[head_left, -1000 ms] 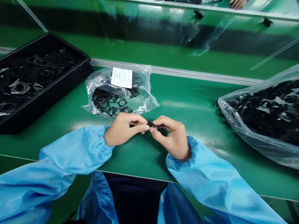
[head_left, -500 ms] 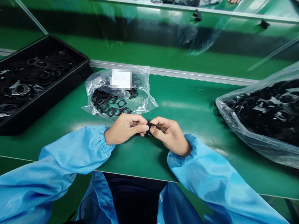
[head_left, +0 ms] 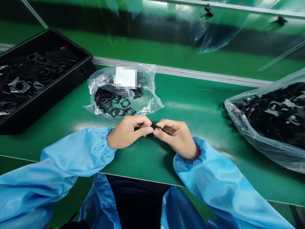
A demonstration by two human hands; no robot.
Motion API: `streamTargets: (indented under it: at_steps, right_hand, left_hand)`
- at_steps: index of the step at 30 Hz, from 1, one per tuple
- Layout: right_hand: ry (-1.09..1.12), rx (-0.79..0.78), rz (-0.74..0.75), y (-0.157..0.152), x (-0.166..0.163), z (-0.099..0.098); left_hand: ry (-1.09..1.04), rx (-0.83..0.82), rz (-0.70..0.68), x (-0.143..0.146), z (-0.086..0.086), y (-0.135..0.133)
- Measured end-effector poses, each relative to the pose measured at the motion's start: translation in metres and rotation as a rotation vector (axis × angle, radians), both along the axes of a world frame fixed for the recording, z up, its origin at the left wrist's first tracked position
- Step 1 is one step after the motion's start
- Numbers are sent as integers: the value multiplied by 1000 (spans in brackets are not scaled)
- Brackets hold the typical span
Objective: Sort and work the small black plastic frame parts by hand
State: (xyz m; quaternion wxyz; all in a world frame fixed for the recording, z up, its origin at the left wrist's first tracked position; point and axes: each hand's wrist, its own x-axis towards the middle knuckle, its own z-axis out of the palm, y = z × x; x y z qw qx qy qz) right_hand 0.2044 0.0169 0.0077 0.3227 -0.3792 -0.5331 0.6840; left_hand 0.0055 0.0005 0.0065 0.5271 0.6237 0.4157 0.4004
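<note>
My left hand [head_left: 128, 132] and my right hand [head_left: 177, 138] meet over the green table [head_left: 202, 108], fingertips pinched together on one small black part [head_left: 155, 127]. Most of the part is hidden by the fingers. Both arms wear blue sleeves. Just beyond my hands lies a clear plastic bag [head_left: 124, 92] holding several flat black ring-shaped gaskets, with a white label on top.
A black tray [head_left: 35, 79] with several black parts stands at the left. A large clear bag [head_left: 269, 117] full of black parts lies at the right. A metal rail [head_left: 202, 75] crosses behind, with a green conveyor surface beyond it.
Both hands stay pinched on the small black part with only slight finger shifts. The view has tilted a little.
</note>
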Motion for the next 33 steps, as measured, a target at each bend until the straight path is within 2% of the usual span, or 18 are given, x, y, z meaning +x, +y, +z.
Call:
streamTargets:
  at_steps: [5, 12, 23, 33]
  right_hand:
    - [85, -30, -43, -1, -2, 1]
    - [67, -10, -119, -3, -6, 3]
    - [93, 40, -28, -3, -3, 1]
    - [67, 17, -5, 2, 2, 3]
  left_hand:
    - [-12, 15, 8, 1, 2, 1]
    - [-22, 52, 29, 0, 1, 0]
    - [-97, 8, 38, 2, 1, -1]
    - [-35, -34, 8, 0, 6, -1]
